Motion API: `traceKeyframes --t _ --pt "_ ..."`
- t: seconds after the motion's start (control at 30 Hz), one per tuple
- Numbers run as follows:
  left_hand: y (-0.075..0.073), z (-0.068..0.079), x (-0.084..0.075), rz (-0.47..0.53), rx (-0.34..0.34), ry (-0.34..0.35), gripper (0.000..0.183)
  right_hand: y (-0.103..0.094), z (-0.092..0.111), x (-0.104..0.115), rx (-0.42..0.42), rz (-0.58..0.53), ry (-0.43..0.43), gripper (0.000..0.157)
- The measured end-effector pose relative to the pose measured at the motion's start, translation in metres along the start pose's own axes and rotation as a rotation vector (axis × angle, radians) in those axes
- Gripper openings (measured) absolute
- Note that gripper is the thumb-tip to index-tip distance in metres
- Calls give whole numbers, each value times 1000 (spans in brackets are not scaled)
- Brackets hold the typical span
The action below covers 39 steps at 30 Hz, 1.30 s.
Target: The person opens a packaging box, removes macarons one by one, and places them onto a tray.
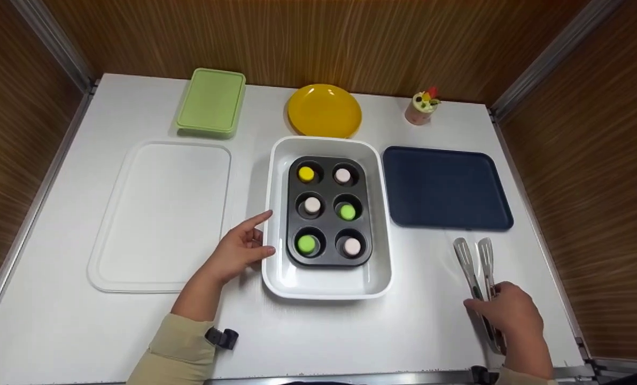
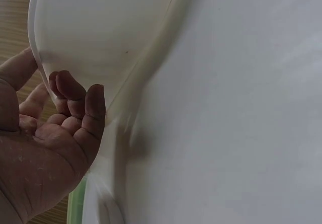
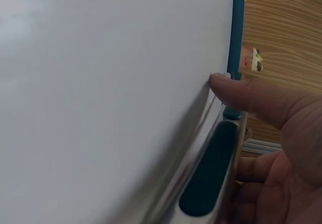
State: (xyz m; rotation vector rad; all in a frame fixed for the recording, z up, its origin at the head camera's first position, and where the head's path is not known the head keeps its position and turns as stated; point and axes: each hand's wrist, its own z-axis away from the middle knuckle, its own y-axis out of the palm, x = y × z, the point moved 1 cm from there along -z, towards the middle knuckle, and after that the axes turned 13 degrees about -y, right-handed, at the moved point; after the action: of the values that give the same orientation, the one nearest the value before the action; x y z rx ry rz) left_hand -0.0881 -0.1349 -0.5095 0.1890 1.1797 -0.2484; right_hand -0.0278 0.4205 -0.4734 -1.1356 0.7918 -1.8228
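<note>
A white rectangular tub stands mid-table with a dark muffin pan inside it. Each cup of the pan holds one small round piece, yellow, pale pink or green. My left hand is at the tub's left rim, thumb and forefinger over the edge. In the left wrist view, its other fingers curl against the tub's outer wall. At the right, my right hand grips metal tongs with slotted heads pointing away from me. The right wrist view shows a dark teal inlay on the tongs' handle.
A white lid-like panel lies left of the tub, and a navy tray lies right of it. Along the back are a green lidded box, a yellow plate and a dessert cup. Wood-grain walls enclose the table.
</note>
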Motion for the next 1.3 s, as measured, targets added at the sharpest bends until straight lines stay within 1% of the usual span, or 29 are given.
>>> traceKeyframes --t 0.13,0.27,0.37,0.53,0.6,0.73,0.9,1.03,1.17,1.3 --pt "1 0 1 7 -3 -4 80 -2 8 -5 53 37 2 90" --pt "1 0 2 12 -3 8 79 -1 13 -10 82 22 -16 72" --pt "0 1 2 12 -14 4 79 1 13 -11 71 8 -43 64" --pt "1 2 2 13 -21 -5 79 1 6 -10 -12 -13 -52 71" --pt "1 2 2 14 -21 -5 79 1 4 -10 -49 -33 -44 72" --pt "2 2 3 7 -21 -2 79 2 3 -11 -92 -70 -14 71" --pt "3 2 4 32 -13 2 79 3 8 -15 -144 -62 10 74" --pt "5 1 5 44 -12 -7 78 3 16 -14 -231 -59 26 69" --pt "6 1 6 44 -11 -9 78 0 24 -8 -339 -53 1 62" --pt "6 2 7 44 -18 -9 77 -6 26 2 -408 -74 -54 59"
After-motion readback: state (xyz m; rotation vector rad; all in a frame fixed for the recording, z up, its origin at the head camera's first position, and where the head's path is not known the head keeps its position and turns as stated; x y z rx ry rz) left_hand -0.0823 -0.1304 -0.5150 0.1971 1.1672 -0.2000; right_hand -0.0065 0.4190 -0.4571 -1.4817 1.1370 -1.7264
